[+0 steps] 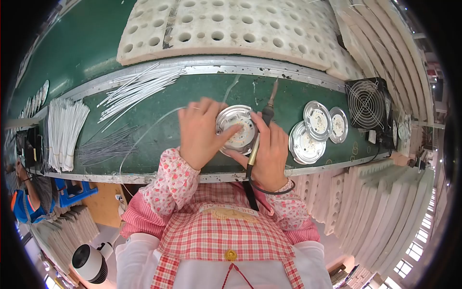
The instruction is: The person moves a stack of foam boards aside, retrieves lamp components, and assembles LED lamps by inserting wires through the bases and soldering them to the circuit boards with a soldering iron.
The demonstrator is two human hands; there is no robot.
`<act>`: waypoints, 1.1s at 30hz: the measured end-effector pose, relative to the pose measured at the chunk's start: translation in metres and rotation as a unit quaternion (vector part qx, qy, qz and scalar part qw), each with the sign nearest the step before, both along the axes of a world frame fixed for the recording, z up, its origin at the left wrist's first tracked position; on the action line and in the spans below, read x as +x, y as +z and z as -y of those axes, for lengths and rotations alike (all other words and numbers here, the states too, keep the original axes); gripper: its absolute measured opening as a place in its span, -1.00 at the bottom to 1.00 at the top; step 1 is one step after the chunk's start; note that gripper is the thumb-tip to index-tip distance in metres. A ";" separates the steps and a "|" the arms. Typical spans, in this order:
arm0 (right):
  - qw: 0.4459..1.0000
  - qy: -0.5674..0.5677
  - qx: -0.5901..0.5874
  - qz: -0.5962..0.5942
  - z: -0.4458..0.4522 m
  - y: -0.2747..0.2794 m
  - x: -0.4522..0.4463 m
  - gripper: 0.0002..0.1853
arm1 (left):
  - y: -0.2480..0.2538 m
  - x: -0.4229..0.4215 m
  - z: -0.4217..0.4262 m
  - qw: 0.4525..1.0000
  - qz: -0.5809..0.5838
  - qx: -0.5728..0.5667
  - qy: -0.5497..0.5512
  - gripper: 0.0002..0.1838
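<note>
A round silvery metal lamp plate (pixel 247 138) with a pale circuit board in its middle lies on the bench in front of me. My left hand (pixel 199 132) has its thumb across the board and its slightly blurred fingers at the plate's left side. A thin pale wire (pixel 161 117) passes behind that hand; whether the fingers hold it is unclear. In my right hand (pixel 271 156) is a soldering iron (pixel 268 113), tip pointing away from me, its black cord looping over the wrist. The right thumb and a fingertip touch the plate's edge.
Several similar lamp plates (pixel 308 144) lie at right, by a caged fan (pixel 365 103). White wires (pixel 139 91), dark wires (pixel 108 147) and a white wire bundle (pixel 66 132) lie at left. Behind the metal rail (pixel 211 65) stands perforated foam (pixel 216 29). Another person's arm (pixel 27 185) shows far left.
</note>
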State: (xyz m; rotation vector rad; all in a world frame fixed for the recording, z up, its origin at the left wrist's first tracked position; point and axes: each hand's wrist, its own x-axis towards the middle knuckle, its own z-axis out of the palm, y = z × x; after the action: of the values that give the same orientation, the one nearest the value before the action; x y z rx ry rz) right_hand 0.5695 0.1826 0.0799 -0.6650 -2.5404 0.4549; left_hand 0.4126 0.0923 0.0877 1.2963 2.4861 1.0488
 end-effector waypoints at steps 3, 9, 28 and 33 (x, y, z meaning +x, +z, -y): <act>1.000 0.003 0.026 0.004 -0.009 0.002 0.000 -0.20 | -0.006 -0.011 0.010 0.991 -0.133 0.017 0.020 -0.85; 0.960 -0.023 -0.257 -0.109 -0.029 0.026 0.037 -0.75 | 0.023 -0.016 0.036 0.983 -0.147 0.037 -0.107 -0.83; 0.937 0.179 -0.298 -0.024 -0.053 0.029 0.044 -0.73 | 0.008 0.001 0.018 0.973 -0.106 0.059 -0.195 -0.83; 0.883 0.101 -0.457 -0.013 -0.058 0.034 0.045 -0.73 | 0.004 0.005 0.010 0.969 -0.144 0.065 -0.191 -0.85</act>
State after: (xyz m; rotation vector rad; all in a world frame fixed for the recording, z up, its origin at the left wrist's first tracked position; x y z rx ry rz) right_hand 0.6147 0.2402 0.1135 -0.6711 -2.2670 1.7730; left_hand 0.4172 0.0826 0.0921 1.9968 2.2364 0.9966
